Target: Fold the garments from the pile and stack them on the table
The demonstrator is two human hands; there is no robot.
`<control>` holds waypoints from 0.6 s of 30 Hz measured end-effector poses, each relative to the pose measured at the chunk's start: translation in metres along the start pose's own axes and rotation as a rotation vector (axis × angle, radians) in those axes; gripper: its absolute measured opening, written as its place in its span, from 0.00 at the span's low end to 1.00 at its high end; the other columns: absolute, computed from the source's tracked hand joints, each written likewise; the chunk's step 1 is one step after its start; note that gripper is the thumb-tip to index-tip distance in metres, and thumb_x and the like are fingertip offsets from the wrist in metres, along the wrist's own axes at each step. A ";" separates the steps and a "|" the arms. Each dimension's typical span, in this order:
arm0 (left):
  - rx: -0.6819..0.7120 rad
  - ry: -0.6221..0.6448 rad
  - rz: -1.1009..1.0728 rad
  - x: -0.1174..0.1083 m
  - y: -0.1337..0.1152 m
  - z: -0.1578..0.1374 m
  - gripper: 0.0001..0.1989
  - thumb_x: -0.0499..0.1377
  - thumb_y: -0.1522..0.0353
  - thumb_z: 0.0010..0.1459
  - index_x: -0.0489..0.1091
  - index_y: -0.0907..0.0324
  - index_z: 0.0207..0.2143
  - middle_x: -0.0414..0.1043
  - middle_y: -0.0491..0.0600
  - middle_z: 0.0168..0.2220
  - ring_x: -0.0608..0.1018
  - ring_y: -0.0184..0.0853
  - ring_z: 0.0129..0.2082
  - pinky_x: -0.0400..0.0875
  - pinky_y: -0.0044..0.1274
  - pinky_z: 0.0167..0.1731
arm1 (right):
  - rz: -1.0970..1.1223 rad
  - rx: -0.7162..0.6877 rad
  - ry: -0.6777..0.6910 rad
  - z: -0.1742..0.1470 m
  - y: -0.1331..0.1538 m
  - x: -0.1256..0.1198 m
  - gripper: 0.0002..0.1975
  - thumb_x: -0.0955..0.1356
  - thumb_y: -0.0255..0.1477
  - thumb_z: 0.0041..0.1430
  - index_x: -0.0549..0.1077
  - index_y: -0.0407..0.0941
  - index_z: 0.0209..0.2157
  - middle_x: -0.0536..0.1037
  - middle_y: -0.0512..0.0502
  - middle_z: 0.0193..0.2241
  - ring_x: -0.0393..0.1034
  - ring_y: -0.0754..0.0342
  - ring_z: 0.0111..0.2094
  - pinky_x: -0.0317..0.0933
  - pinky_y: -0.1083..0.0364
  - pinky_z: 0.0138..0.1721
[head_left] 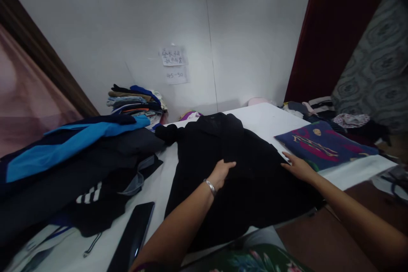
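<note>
A black garment lies spread across a white desk, its collar end toward the wall and its lower edge nearest the person at work. The person's left hand, a silver bracelet at the wrist, rests over the middle of the cloth, one finger pointing right; whether its partly hidden fingers grasp any fabric cannot be told. The right hand reaches to the garment's right edge, its fingers loose and spread, with the black cloth just to their left. A folded patterned cloth in navy and magenta lies just beyond that hand. At left, a dark phone-like slab lies below a heap of clothes topped with bright blue, while a folded stack rises behind, near paper notes fixed to the wall.
</note>
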State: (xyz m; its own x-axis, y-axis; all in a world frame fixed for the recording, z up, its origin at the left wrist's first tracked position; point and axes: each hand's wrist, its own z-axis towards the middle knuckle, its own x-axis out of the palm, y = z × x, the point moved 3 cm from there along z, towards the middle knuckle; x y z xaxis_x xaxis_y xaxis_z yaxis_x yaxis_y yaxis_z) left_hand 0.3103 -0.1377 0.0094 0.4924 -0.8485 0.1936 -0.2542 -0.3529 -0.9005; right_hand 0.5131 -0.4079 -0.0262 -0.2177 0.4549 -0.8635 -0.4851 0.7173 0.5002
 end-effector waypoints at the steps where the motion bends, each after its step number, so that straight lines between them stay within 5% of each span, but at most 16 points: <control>1: 0.028 0.021 -0.055 0.003 -0.014 0.003 0.11 0.66 0.69 0.48 0.72 0.61 0.35 0.78 0.54 0.37 0.79 0.40 0.38 0.73 0.34 0.45 | 0.008 0.057 0.030 -0.002 -0.009 0.002 0.31 0.66 0.36 0.54 0.66 0.43 0.59 0.77 0.37 0.49 0.74 0.43 0.46 0.66 0.46 0.50; 6: 0.249 0.003 -0.290 0.013 -0.126 0.027 0.11 0.66 0.70 0.49 0.69 0.58 0.35 0.76 0.50 0.40 0.77 0.37 0.43 0.71 0.33 0.47 | 0.232 0.146 0.084 -0.005 -0.022 0.000 0.36 0.69 0.37 0.51 0.64 0.41 0.61 0.78 0.36 0.45 0.75 0.43 0.44 0.68 0.48 0.46; 11: 0.433 0.082 -0.309 0.019 -0.230 0.062 0.06 0.60 0.67 0.53 0.69 0.57 0.34 0.74 0.49 0.45 0.72 0.40 0.52 0.62 0.39 0.55 | 0.456 0.020 0.112 -0.015 0.017 -0.019 0.39 0.70 0.39 0.50 0.61 0.45 0.63 0.76 0.37 0.48 0.73 0.43 0.46 0.68 0.48 0.45; 18: 0.544 -0.018 -0.292 -0.012 -0.288 0.091 0.09 0.59 0.64 0.49 0.70 0.56 0.34 0.74 0.49 0.46 0.72 0.42 0.51 0.55 0.43 0.58 | 0.451 -0.247 0.315 -0.037 0.120 -0.004 0.38 0.69 0.32 0.51 0.59 0.50 0.65 0.74 0.46 0.45 0.68 0.54 0.34 0.66 0.53 0.38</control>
State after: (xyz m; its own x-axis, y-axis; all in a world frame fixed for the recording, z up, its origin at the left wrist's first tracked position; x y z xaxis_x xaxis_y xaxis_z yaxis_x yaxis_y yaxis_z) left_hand 0.4531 0.0103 0.2309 0.4926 -0.7386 0.4601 0.3519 -0.3145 -0.8816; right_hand 0.4246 -0.3438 0.0350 -0.6699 0.4803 -0.5662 -0.4606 0.3293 0.8243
